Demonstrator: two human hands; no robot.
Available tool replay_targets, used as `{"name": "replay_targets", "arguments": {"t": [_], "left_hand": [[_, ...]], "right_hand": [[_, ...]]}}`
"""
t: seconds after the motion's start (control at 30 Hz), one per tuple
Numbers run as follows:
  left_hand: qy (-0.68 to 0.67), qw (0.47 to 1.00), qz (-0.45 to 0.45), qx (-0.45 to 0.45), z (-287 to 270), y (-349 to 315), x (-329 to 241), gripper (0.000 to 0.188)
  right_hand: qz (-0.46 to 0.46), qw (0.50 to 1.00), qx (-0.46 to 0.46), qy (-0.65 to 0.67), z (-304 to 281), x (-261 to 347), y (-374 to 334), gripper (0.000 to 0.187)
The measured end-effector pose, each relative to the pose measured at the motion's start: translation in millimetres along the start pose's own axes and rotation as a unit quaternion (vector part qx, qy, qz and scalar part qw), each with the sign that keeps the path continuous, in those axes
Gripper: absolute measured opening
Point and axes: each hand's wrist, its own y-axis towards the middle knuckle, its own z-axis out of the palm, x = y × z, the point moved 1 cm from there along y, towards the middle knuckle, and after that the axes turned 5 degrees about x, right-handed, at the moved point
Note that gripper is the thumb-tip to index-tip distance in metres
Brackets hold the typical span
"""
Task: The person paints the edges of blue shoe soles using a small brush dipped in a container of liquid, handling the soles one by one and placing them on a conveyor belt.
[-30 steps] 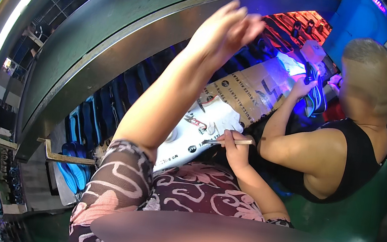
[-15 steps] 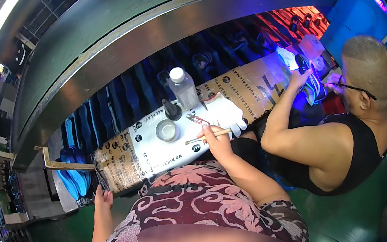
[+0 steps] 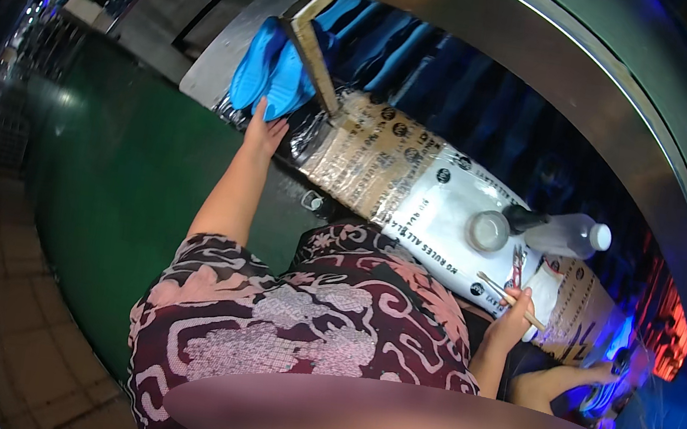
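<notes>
My left hand point(image 3: 266, 130) reaches to the near end of a bright blue shoe sole point(image 3: 290, 84). Its thumb lies against the sole and its fingers are apart; a firm grip does not show. Beside it rests another blue sole point(image 3: 253, 70). My right hand point(image 3: 514, 316) is closed around a thin wooden-handled brush point(image 3: 500, 296), tip pointing left over the white-covered bench. Near that tip are a small round cup point(image 3: 487, 231) of pale liquid, a dark bottle point(image 3: 522, 219), a clear bottle with a white cap point(image 3: 564, 235) and a folded white cloth or glove point(image 3: 545, 282).
A bent wooden bar point(image 3: 314, 48) stands up beside the soles. Brown printed cardboard point(image 3: 365, 152) covers part of the bench. Beyond runs a belt with dark strips, under a metal hood point(image 3: 579, 37). A co-worker's arm point(image 3: 556, 387) is at right.
The view has swung left. My left hand has moved forward from beside the bench end to the blue soles. My right hand still holds the brush.
</notes>
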Motion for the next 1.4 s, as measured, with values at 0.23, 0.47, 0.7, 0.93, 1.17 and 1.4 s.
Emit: {"name": "replay_targets", "arguments": {"t": [0.23,0.47,0.7,0.93,1.17,1.4], "left_hand": [[-0.007,1.0,0.004,-0.014,4.6,14.4,-8.9,0.039],[0.038,0.999,0.001,-0.006,5.7,8.3,-16.3,0.04],[-0.026,0.999,-0.031,0.036,-4.2,-11.6,-31.1,0.045],[0.036,0.99,0.123,-0.063,-76.7,-15.7,-59.3,0.06],[0.33,0.924,0.191,-0.025,-50.9,24.2,-127.7,0.085],[0.339,0.905,0.188,0.174,4.5,64.9,-153.1,0.073]], "right_hand": [[-0.011,0.999,0.044,-0.008,20.9,8.5,5.4,0.039],[-0.007,0.999,0.039,-0.002,25.4,5.7,1.8,0.037],[-0.036,0.997,0.059,-0.043,27.5,15.2,0.8,0.038],[-0.171,0.972,0.14,-0.082,67.3,56.6,12.6,0.049],[-0.3,0.848,0.411,-0.15,201.3,124.7,24.1,0.025],[-0.286,0.729,0.58,-0.225,350.1,123.0,8.5,0.034]]}}
